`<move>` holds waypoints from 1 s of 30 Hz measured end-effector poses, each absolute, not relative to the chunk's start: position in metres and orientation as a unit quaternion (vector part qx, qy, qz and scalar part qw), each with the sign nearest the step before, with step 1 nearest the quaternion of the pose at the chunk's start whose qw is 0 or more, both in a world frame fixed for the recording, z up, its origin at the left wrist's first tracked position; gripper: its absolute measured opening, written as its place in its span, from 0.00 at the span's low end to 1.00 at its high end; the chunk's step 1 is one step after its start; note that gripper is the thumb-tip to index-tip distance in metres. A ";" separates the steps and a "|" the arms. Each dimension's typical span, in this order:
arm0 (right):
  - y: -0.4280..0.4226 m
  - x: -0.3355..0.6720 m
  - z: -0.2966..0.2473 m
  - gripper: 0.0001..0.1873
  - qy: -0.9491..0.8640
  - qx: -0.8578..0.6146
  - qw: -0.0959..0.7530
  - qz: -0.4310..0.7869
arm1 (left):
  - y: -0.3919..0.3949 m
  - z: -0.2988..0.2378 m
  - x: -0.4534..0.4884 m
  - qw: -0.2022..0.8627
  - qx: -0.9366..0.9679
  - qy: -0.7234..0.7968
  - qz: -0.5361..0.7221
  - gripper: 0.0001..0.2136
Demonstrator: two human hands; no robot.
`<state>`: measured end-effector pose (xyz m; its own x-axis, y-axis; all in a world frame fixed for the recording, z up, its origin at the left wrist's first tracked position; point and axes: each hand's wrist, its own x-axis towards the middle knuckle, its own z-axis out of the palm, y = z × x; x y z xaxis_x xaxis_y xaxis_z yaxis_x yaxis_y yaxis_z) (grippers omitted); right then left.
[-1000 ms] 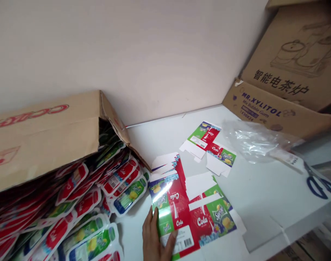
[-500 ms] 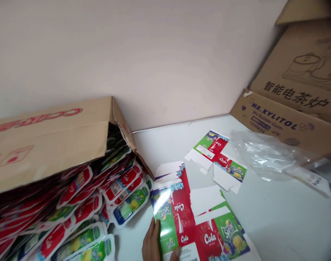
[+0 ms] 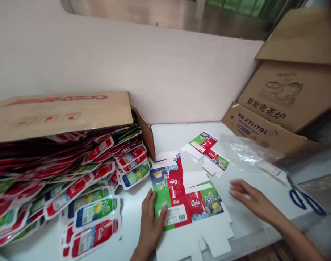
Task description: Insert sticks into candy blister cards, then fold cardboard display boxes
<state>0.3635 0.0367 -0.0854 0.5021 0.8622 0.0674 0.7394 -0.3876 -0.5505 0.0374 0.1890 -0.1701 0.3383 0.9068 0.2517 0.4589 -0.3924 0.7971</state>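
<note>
My left hand [image 3: 150, 224] lies flat with fingers spread on the left edge of an unfolded red and green Cola/Sprite carton blank [image 3: 185, 199] on the white table [image 3: 249, 217]. My right hand [image 3: 248, 197] hovers open just right of that blank, fingers stretched out toward it and slightly blurred. A second, smaller flat carton blank [image 3: 209, 152] lies farther back on the table.
A brown cardboard box [image 3: 62, 112] on its side at the left spills several red and green sachets [image 3: 95, 217]. A crumpled clear plastic bag [image 3: 247, 152] lies at the right. Stacked cardboard boxes [image 3: 276, 105] stand in the far right corner. Blue-handled scissors [image 3: 304, 197] rest near the right edge.
My right hand has come into view at the right of the blank. The view has tilted down and pulled back, showing more of the table and sachets. My left hand stays on the blank.
</note>
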 end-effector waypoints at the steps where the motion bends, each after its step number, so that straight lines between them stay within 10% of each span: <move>1: 0.063 0.371 -0.093 0.29 -0.500 -0.833 0.217 0.099 | 0.186 -0.168 0.035 0.314 0.749 0.454 0.366 0.24; 4: 0.133 0.387 -0.115 0.41 -0.500 -0.861 0.076 0.056 | 0.169 -0.161 0.019 0.295 0.744 0.451 0.396 0.23; 14: 0.170 0.408 -0.133 0.30 -0.543 -0.838 -0.010 0.055 | 0.108 -0.187 -0.039 0.285 0.691 0.514 0.421 0.22; 20: 0.160 0.427 -0.130 0.30 -0.613 -0.786 -0.043 0.074 | 0.086 -0.190 -0.007 0.196 0.883 0.311 0.291 0.48; 30: 0.146 0.411 -0.107 0.13 -0.607 -0.793 -0.049 -0.012 | 0.088 -0.176 0.007 0.189 0.884 0.350 0.246 0.35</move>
<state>0.4109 0.1459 -0.1065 0.2628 0.9640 -0.0401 0.9616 -0.2582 0.0932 0.0068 0.0882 -0.1760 0.6341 0.7116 0.3024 0.5263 -0.6838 0.5054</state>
